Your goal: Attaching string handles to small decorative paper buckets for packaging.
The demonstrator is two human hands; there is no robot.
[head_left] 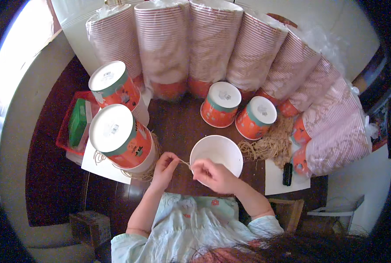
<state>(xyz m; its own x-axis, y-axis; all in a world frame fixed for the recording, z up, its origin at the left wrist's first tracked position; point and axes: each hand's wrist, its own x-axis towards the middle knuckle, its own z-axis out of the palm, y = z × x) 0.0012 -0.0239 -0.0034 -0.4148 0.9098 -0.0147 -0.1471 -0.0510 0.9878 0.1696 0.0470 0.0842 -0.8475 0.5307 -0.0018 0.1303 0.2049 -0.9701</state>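
My left hand (pixel 165 168) is closed in a pinch on one end of a thin tan string (pixel 184 162). The string runs taut and short across to my right hand (pixel 216 176), whose curled fingers also grip it. An upright white paper bucket (pixel 219 147), its mouth facing up, stands just behind and below my right hand, which covers part of its rim. Beside my left hand, a large upside-down orange bucket (pixel 136 147) with a white base tops a short stack, with loose strings around its foot. Right of the white bucket lies a tangled heap of tan strings (pixel 276 142).
Tall plastic-wrapped stacks of paper buckets (pixel 165 48) curve around the table's back and right. Two upside-down orange buckets (pixel 219 111) stand mid-table, another stack (pixel 116 90) back left. A red basket (pixel 66 122) holds a green box (pixel 78 122). A black object (pixel 287 174) lies at right.
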